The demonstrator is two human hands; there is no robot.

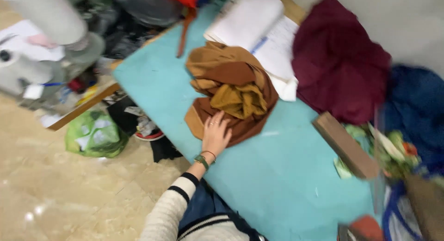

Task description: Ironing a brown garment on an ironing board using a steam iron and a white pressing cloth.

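The left hand (215, 132), its grip wide and flat, is pressing the near edge of the brown fabric pile (231, 90) on the teal tabletop (277, 176), seemingly smoothing it, with gathering needing closed fingers.

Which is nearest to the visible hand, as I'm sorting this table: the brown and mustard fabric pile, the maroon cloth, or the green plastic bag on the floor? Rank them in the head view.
1. Brown and mustard fabric pile: under the left hand, touching.
2. Green plastic bag: on the floor, off the table's edge.
3. Maroon cloth: across the table by the wall.
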